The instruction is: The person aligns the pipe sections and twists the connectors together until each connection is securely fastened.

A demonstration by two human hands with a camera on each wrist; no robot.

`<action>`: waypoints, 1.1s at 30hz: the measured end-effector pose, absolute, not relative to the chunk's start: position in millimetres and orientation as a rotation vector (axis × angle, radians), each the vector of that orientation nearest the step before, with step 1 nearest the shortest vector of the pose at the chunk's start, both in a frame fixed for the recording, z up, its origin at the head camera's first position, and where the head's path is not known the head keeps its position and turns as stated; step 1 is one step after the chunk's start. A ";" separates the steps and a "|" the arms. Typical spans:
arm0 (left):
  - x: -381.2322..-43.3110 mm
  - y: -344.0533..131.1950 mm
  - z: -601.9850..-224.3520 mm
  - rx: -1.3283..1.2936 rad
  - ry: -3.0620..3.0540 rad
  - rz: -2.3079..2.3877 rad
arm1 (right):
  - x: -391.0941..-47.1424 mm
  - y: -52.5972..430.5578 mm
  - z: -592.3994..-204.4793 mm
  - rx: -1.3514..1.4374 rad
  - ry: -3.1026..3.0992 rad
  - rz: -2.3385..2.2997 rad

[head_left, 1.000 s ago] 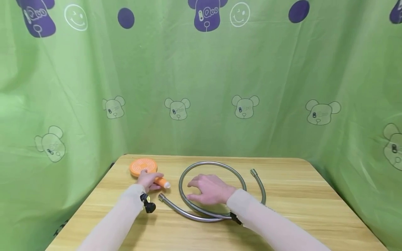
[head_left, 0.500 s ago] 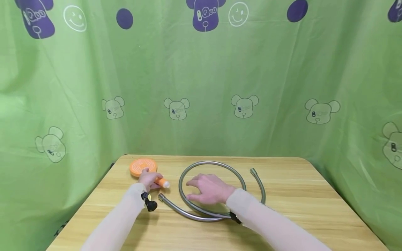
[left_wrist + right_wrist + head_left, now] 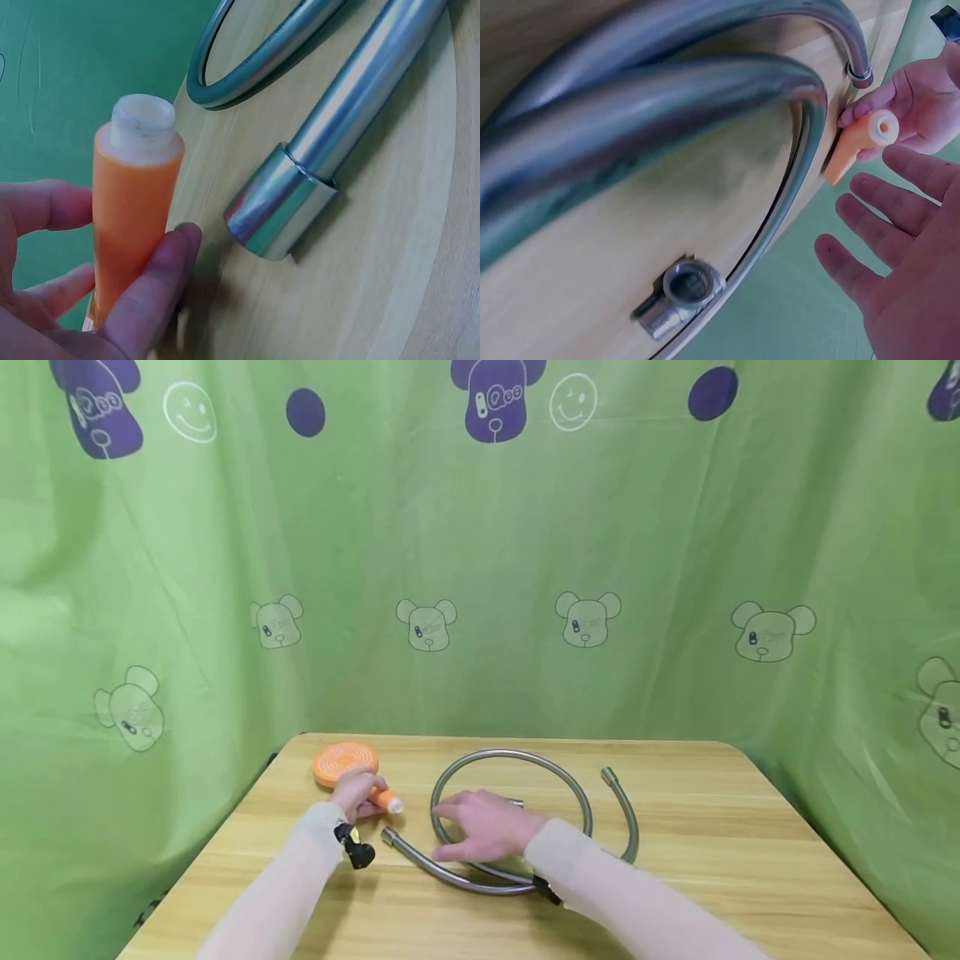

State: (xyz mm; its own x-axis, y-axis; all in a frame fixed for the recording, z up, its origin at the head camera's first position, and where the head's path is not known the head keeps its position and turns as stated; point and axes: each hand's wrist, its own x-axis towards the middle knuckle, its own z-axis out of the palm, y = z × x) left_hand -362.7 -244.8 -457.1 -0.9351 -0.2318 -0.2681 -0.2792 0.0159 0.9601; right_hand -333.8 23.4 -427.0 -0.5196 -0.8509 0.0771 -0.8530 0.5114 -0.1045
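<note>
My left hand (image 3: 356, 793) grips the handle of an orange shower head (image 3: 339, 762) at the table's back left, its round sprayed face up. In the left wrist view the white threaded end (image 3: 144, 124) of the handle points out of the fingers and thumb. My right hand (image 3: 487, 827) hovers over the loop of a grey metal shower hose (image 3: 517, 752), fingers spread and holding nothing. One end nut (image 3: 279, 204) of the hose lies close to the shower head's handle. Inside the loop sits a small metal fitting (image 3: 686, 289) with a round opening, mostly hidden behind my right hand in the head view.
The hose's other end (image 3: 608, 774) lies to the right of the loop. Everything rests on a wooden table (image 3: 712, 860). A green curtain (image 3: 480, 543) with bear prints hangs behind it and along both sides.
My right hand has shifted slightly left and towards me, and part of the metal fitting now shows behind it. My left hand still grips the shower head, its handle end dipped slightly.
</note>
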 end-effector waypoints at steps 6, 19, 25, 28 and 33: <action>-364.1 -245.1 -456.0 -0.539 2.199 2.120 | -332.0 11.7 -432.8 1.529 -2.739 0.175; -366.0 -253.7 -464.1 -0.483 2.154 2.156 | -334.0 -7.2 -442.7 1.540 -2.795 0.048; -363.3 -256.9 -464.4 -0.480 2.138 2.153 | -334.1 -21.1 -447.5 1.548 -2.820 -0.004; -363.4 -257.7 -464.1 -0.471 2.139 2.140 | -334.9 -26.1 -449.2 1.559 -2.816 -0.020; -364.1 -258.9 -466.4 -0.457 2.134 2.133 | -337.1 -31.3 -452.5 1.583 -2.804 -0.023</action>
State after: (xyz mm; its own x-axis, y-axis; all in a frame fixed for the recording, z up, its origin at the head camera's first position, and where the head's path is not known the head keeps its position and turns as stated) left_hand -364.1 -258.9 -466.4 -0.9512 -0.1463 -0.2716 -0.2717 -0.0196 0.9622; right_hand -337.1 -31.3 -452.5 -0.5145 -0.8542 -0.0747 -0.8553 0.5174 -0.0261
